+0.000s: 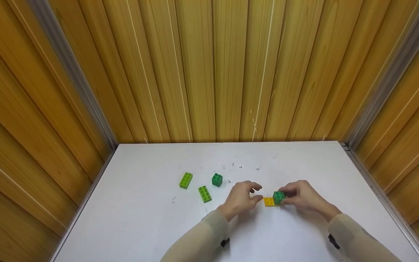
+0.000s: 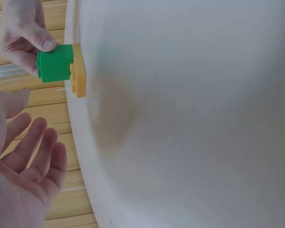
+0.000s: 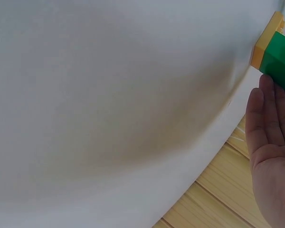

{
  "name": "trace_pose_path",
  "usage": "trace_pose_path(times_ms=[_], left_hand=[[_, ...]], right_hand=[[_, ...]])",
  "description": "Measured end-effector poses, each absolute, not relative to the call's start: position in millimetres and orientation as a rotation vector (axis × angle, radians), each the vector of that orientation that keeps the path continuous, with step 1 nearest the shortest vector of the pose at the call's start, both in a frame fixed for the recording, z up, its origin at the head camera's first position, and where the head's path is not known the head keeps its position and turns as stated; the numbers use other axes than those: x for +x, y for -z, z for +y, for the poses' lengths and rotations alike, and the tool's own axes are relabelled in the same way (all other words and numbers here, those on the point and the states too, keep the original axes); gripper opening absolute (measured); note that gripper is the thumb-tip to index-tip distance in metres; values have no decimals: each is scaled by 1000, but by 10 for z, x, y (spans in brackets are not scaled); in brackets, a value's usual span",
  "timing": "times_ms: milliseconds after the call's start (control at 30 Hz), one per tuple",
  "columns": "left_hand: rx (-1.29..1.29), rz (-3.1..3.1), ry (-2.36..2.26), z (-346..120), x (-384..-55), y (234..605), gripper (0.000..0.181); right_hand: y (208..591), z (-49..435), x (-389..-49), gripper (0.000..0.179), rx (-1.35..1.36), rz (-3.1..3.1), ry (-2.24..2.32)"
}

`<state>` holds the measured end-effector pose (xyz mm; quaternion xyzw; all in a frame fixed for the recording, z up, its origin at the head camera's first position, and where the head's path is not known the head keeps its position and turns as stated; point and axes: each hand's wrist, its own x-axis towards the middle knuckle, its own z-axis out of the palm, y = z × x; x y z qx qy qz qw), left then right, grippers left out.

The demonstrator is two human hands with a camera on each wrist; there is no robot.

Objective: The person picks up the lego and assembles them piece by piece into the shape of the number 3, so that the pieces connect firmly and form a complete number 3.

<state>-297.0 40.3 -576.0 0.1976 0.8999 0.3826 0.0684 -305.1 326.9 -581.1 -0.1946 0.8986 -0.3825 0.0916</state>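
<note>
My right hand [image 1: 302, 196] pinches a dark green toy building brick [image 1: 278, 197] between thumb and fingers. That brick sits on the right part of a flat yellow brick [image 1: 268, 201], whose left studs show bare. In the left wrist view the green brick [image 2: 56, 63] stands on the yellow one [image 2: 79, 76] at one end. Just left of the yellow brick, my left hand [image 1: 241, 198] is held with fingers loosely bent and apart, nothing in them. The right wrist view shows the right hand's fingers [image 3: 271, 116] against the green brick's side.
Two light green bricks [image 1: 186, 180] [image 1: 204, 194] and another dark green brick [image 1: 217, 179] lie left of my left hand on the white table [image 1: 140, 218]. Yellow wood-look walls [image 1: 227, 72] rise behind the table and at both sides.
</note>
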Motion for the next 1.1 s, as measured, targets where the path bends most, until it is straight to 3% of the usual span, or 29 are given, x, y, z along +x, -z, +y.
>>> trace_pose_path(times_ms=[600,1100], left_hand=[[750,2826,-900,-188,-3041,5647,35],[910,2945,-724,-354,-2997,5602,50]], right_hand=[[5788,3255,-3043,41,-509,2667,1088],[5790,3257,-3052,37,-582,2698,1091]])
